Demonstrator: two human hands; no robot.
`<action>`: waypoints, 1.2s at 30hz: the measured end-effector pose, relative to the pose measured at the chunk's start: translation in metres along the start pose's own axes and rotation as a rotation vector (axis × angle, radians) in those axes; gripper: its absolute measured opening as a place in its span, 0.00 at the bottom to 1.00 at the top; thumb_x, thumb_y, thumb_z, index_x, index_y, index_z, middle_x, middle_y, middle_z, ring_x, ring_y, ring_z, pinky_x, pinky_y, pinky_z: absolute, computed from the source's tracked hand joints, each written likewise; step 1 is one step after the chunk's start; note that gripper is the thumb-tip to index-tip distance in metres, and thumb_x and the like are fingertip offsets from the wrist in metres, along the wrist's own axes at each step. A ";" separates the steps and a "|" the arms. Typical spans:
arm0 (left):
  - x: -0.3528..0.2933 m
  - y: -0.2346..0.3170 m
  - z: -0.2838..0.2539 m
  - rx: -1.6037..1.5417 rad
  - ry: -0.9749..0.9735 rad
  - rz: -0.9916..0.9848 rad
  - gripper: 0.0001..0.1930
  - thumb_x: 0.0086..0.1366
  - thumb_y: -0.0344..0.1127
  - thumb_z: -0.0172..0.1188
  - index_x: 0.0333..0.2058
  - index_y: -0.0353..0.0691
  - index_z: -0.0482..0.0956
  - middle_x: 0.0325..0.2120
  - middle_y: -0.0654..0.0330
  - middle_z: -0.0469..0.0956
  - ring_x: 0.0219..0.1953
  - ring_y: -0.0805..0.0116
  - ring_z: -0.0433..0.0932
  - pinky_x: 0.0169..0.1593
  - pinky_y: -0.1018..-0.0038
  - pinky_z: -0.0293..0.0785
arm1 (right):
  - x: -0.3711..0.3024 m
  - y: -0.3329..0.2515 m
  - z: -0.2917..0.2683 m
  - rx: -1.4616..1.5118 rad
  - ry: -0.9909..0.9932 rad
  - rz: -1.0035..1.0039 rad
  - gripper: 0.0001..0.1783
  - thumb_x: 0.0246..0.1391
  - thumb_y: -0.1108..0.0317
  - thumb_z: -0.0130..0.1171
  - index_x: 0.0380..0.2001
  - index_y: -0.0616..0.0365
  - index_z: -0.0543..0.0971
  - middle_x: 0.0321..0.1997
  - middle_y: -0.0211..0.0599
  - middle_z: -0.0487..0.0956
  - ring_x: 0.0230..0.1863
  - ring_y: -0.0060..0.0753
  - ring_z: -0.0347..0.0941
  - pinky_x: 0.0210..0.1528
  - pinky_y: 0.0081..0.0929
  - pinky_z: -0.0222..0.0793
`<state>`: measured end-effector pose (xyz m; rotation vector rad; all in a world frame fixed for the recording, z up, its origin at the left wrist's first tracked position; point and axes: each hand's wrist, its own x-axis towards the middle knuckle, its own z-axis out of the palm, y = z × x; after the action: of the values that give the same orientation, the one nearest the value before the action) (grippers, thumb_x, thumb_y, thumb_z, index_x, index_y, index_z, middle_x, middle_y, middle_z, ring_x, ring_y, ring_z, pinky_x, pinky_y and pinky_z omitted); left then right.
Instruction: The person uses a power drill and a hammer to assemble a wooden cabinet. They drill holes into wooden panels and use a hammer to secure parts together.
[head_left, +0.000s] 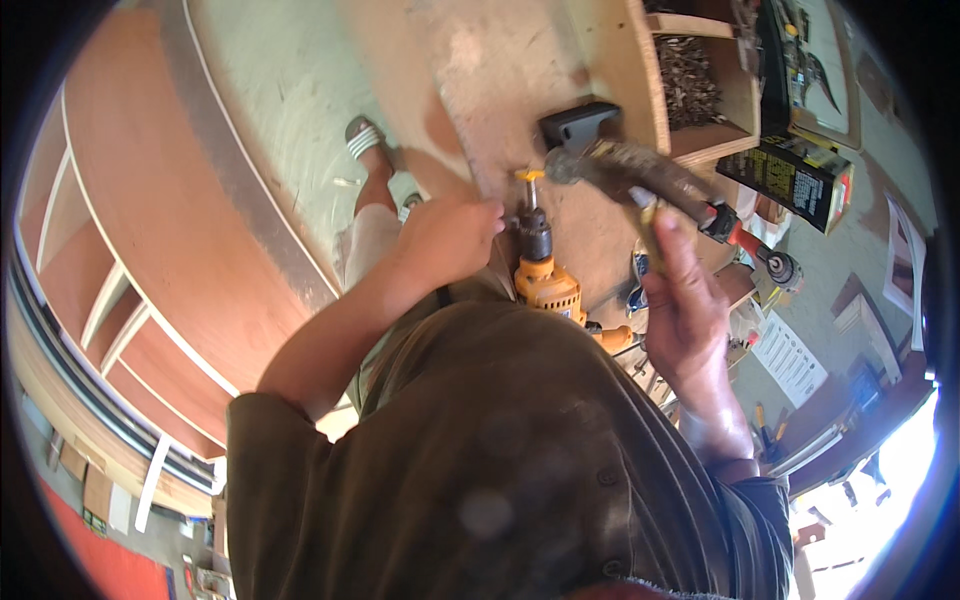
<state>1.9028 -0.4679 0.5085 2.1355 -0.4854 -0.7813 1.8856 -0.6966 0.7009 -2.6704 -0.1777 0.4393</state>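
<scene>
My right hand [688, 300] grips a hammer [650, 180] by its handle. The hammer is raised over the wooden workbench and slightly blurred; its head points left. My left hand [450, 238] is closed, its fingertips pressed together at the bench edge; whatever they may pinch is too small to make out. Just right of those fingers lies a yellow power drill [548, 287] with a dark chuck and a yellow-tipped bit [530, 176]. A black case-like object [580, 125] rests beyond the bit, close to the hammer head.
At the right, a wooden compartment box [700, 145] holds a heap of small metal pieces. Near it are a black-and-yellow carton [790, 180], a red-and-black power tool [748, 243] and a printed sheet [788, 355]. Large curved-looking wooden panels [170, 170] stand left; my sandalled foot [365, 138] is on the floor.
</scene>
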 end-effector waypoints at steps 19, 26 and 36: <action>-0.008 0.009 -0.037 -0.247 0.094 -0.079 0.10 0.74 0.37 0.53 0.37 0.37 0.76 0.24 0.52 0.80 0.28 0.54 0.81 0.33 0.65 0.74 | -0.071 0.065 0.042 0.014 0.136 0.275 0.24 0.52 0.67 0.65 0.54 0.45 0.79 0.31 0.35 0.79 0.34 0.46 0.80 0.31 0.42 0.76; -0.011 0.014 -0.037 -0.241 0.128 -0.066 0.10 0.73 0.38 0.54 0.40 0.37 0.78 0.24 0.53 0.80 0.26 0.62 0.80 0.33 0.68 0.74 | -0.079 0.072 0.043 0.037 0.174 0.268 0.23 0.53 0.66 0.65 0.54 0.45 0.79 0.32 0.36 0.79 0.34 0.47 0.80 0.32 0.43 0.76; -0.015 0.018 -0.026 -0.239 0.190 -0.077 0.09 0.72 0.36 0.56 0.42 0.37 0.80 0.23 0.53 0.80 0.24 0.61 0.79 0.32 0.67 0.74 | -0.079 0.070 0.054 0.111 0.182 0.324 0.19 0.56 0.62 0.62 0.51 0.51 0.79 0.38 0.39 0.83 0.37 0.50 0.81 0.36 0.45 0.77</action>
<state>1.9074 -0.4560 0.5410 1.9888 -0.2003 -0.6366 1.7978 -0.7537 0.6466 -2.6155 0.3281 0.2897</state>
